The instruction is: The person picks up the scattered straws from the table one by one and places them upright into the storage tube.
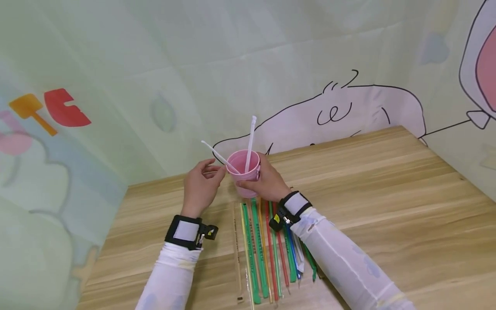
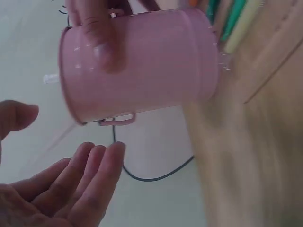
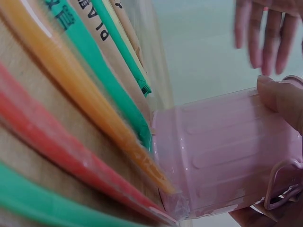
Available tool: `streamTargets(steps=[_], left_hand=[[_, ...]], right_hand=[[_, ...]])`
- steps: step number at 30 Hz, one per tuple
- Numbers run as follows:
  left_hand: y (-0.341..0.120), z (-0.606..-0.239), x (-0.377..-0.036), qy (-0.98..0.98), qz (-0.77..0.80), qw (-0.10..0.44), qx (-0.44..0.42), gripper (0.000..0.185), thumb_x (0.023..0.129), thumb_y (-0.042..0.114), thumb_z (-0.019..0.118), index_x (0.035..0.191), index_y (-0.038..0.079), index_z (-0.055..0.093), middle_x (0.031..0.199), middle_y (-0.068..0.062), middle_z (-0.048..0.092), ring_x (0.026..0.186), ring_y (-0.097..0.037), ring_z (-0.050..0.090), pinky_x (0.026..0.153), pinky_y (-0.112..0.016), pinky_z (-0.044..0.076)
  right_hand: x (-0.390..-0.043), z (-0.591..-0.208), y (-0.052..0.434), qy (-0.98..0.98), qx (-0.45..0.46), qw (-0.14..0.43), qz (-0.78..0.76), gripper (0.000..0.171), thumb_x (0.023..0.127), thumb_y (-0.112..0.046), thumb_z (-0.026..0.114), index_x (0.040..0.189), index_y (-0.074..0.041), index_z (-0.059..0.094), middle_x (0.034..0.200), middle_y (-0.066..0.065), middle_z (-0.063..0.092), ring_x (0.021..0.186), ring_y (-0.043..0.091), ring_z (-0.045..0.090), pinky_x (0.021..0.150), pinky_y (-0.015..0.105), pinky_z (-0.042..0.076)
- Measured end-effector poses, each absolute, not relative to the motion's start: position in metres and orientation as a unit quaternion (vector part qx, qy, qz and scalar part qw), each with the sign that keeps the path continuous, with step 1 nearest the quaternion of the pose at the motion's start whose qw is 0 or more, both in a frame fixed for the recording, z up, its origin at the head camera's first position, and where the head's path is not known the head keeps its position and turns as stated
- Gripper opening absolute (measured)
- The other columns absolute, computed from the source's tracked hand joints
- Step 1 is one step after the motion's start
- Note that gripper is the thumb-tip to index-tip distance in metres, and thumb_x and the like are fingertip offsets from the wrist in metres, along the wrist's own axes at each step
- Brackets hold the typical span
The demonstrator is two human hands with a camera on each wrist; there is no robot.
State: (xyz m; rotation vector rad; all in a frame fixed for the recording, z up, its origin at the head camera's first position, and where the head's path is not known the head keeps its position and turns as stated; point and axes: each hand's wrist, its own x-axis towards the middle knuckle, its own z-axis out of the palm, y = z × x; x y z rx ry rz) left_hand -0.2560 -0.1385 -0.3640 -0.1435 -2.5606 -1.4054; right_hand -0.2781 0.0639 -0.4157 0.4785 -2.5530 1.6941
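Note:
A small pink bucket (image 1: 247, 189) is gripped around its upper part by my right hand (image 1: 273, 183), thumb on the near side. Two white wrapped straws stand in it: one nearly upright (image 1: 251, 142), the other leaning left over the rim (image 1: 217, 154). Close to the bucket's left side is my left hand (image 1: 201, 185), fingers loosely bent and holding nothing. In the left wrist view a gap shows between the left fingers (image 2: 102, 182) and the bucket's wire handle (image 2: 118, 121). The right wrist view shows the bucket's base (image 3: 163, 156) beside the straw ends; contact with the table is unclear.
Several wrapped straws, green (image 1: 259, 254), red (image 1: 283, 258), yellow, blue and brown (image 1: 237, 258), lie side by side on the wooden table (image 1: 368, 206) in front of the bucket. Behind the table's back edge hangs a printed cloth (image 1: 240, 77).

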Motion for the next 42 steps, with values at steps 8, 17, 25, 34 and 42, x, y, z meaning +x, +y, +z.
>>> streamTargets(steps=[8,17,25,34,42], left_hand=[[-0.139,-0.382,-0.256,-0.88,-0.464,0.068,-0.072,0.066,0.098,0.036,0.071,0.149,0.0,0.049,0.139,-0.021,0.064,0.127,-0.038,0.064,0.105,-0.051,0.055],[-0.135,-0.39,-0.259,-0.886,-0.45,0.039,-0.105,0.081,0.094,0.043,0.075,0.156,0.006,0.039,0.158,-0.021,0.046,0.143,-0.044,0.047,0.112,-0.06,0.046],[-0.128,-0.397,-0.262,-0.883,-0.456,0.003,-0.112,0.102,0.088,0.054,0.078,0.163,0.01,0.025,0.168,-0.016,0.032,0.153,-0.041,0.033,0.119,-0.063,0.036],[-0.116,-0.401,-0.267,-0.858,-0.495,0.001,-0.136,0.101,0.086,0.05,0.082,0.162,0.014,0.026,0.166,-0.013,0.035,0.155,-0.035,0.033,0.122,-0.064,0.031],[-0.109,-0.408,-0.271,-0.845,-0.518,-0.004,-0.135,0.1,0.088,0.043,0.082,0.162,0.014,0.023,0.164,-0.012,0.037,0.154,-0.034,0.034,0.121,-0.059,0.036]], right_hand=[[-0.279,-0.415,0.064,-0.827,0.153,0.023,0.541,0.092,0.087,-0.027,0.085,0.157,-0.013,0.026,0.149,0.011,0.052,0.138,0.029,0.054,0.118,0.049,0.044],[-0.278,-0.416,0.065,-0.834,0.142,0.017,0.533,0.094,0.088,-0.03,0.084,0.159,-0.016,0.024,0.153,0.011,0.049,0.143,0.03,0.05,0.119,0.052,0.042],[-0.278,-0.415,0.066,-0.834,0.146,0.018,0.532,0.092,0.089,-0.024,0.083,0.16,-0.014,0.025,0.154,0.013,0.049,0.143,0.03,0.05,0.119,0.053,0.041],[-0.279,-0.417,0.066,-0.832,0.142,0.021,0.536,0.093,0.087,-0.021,0.084,0.16,-0.014,0.026,0.154,0.013,0.049,0.144,0.03,0.049,0.119,0.053,0.041],[-0.28,-0.42,0.067,-0.836,0.143,0.019,0.529,0.093,0.088,-0.025,0.083,0.16,-0.015,0.025,0.155,0.012,0.049,0.144,0.03,0.049,0.118,0.054,0.043]])
